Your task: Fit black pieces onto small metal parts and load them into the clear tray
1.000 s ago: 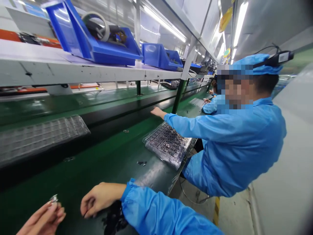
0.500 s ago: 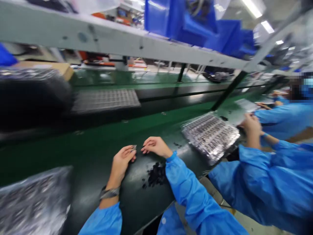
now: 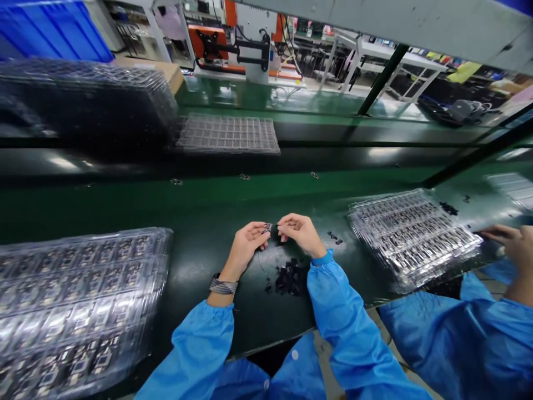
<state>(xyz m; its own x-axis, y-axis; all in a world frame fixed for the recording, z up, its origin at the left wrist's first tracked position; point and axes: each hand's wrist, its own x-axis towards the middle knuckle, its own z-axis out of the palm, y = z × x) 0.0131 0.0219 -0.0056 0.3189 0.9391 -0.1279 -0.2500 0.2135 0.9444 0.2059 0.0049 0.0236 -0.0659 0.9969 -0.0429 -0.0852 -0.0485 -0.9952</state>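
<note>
While turning a small dark part [image 3: 267,228], gripping it closed between left hand [image 3: 247,244] and right hand [image 3: 302,233]; black pieces [image 3: 290,276] lying just below the grip on the surface [image 3: 208,266], wrapped tray stack [image 3: 75,311] lying left of it, second wrapped tray stack [image 3: 412,236] right.

"Belt?"
"The conveyor belt [image 3: 208,205] is dark green, smooth and glossy, with the ceiling lights shining off it."
"Those stacks, near left and right?"
"Clear plastic trays [image 3: 79,311], thin and shiny. The right stack [image 3: 414,236] is just as glossy."
"And the small piece [image 3: 267,227] at the middle?"
"It glints like metal, though it's too small to be sure. The pile of black pieces [image 3: 291,276] looks matt."
"Sleeve?"
"The blue smock sleeve [image 3: 350,328] is thin, smooth cloth with a slight sheen."
"Far left?"
"A cardboard box [image 3: 145,69], matt brown, beside a blue plastic bin [image 3: 50,28]."
</note>
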